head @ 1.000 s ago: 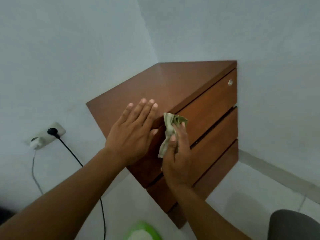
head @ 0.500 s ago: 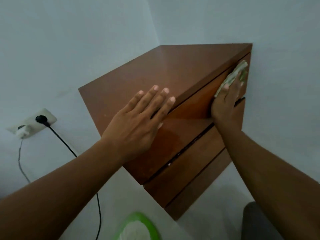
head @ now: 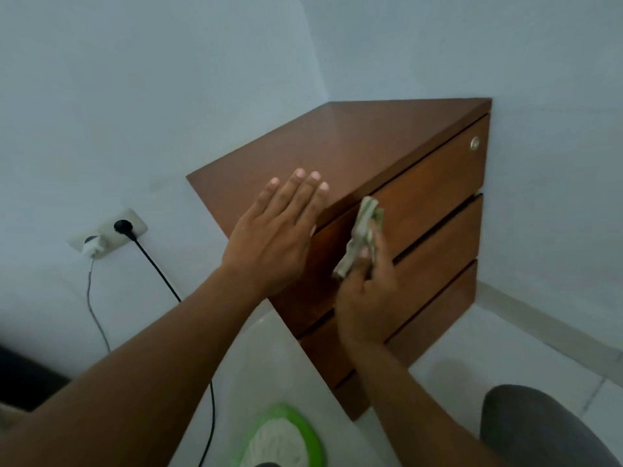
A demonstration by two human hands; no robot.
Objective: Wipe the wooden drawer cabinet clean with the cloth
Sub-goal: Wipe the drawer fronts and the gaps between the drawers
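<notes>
Cloth (head: 362, 235) back left, right hand (head: 369, 294) clenched.

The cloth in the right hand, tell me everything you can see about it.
The cloth is a small crumpled rag, pale greenish-beige, apparently soft fabric. It is bunched lengthwise in the right hand and pressed against the top drawer front of the wooden cabinet, near its left end, just below the top edge.

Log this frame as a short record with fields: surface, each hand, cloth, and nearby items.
surface: wooden drawer cabinet, three drawer fronts, set in a wall corner
left hand: flat, open, on the cabinet top near the front edge
right hand: presses cloth to the top drawer front
cloth: crumpled, greenish
lock: top drawer, far end
nearby: wall socket with black plug; green-rimmed item on floor
</notes>
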